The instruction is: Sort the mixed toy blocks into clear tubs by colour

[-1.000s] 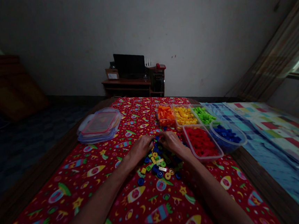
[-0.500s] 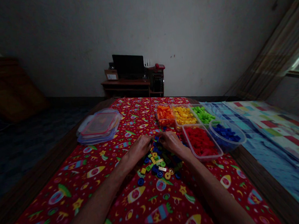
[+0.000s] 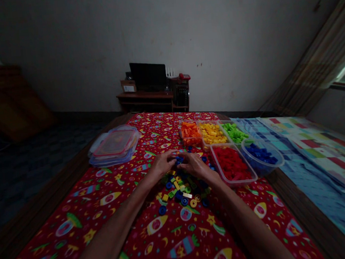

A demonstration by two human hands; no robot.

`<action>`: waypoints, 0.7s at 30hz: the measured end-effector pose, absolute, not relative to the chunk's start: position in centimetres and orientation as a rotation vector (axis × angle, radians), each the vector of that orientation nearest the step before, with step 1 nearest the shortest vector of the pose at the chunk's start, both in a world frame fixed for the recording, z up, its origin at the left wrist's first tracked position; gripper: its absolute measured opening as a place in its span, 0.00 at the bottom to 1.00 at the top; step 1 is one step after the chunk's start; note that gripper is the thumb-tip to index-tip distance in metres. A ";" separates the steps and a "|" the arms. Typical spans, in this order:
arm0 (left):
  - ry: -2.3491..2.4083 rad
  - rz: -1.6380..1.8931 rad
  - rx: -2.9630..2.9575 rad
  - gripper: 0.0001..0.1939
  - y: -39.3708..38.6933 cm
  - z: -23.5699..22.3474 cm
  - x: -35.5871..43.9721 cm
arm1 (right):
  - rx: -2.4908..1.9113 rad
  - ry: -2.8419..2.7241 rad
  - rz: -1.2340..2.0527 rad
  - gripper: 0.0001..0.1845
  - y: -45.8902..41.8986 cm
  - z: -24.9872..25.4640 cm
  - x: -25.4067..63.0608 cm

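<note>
Left hand (image 3: 165,161) and right hand (image 3: 192,163) low over a red patterned cloth (image 3: 181,225) on the desk (image 3: 291,197), fingers loosely curved, thumbs parted from forefingers, tips close together; no piece clearly pinched, hidden contents of the palms impossible to tell. Between and just nearer than the hands: pile of small toy pieces (image 3: 177,184), mainly blue, yellow and green. Likeliest fault: scattering, from a wrist or finger sweeping too broadly through the loose pile. Also possible: rolling of the blue wheel (image 3: 162,210) or yellow wheel (image 3: 193,203) at the near fringe, owing to round shape and a chance brush of a forearm. Near the right forearm: open box of red pieces (image 3: 238,183), liable to a knock from an outward elbow; beside it, bowl of blue pieces (image 3: 262,170), at greater risk of tipping because close to the right edge. Further hazard: misjudging dark pieces, owing to dim light and shadow under the palms.
</note>
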State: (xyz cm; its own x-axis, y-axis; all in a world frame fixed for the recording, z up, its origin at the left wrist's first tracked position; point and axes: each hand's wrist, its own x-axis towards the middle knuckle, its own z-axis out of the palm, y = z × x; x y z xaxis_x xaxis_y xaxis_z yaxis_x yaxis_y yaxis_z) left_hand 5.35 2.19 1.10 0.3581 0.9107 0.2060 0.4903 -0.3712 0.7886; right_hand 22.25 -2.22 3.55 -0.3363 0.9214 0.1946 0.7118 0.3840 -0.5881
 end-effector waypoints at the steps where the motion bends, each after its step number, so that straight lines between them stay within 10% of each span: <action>1: 1.169 0.872 1.934 0.26 2.2 1.0 5.4 | -1.397 -2.145 0.577 0.22 -2.1 3.5 22.2; 21: 1.315 0.802 2.252 0.17 0.8 3.8 5.0 | -1.702 -1.701 -0.014 0.17 -3.0 10.0 34.7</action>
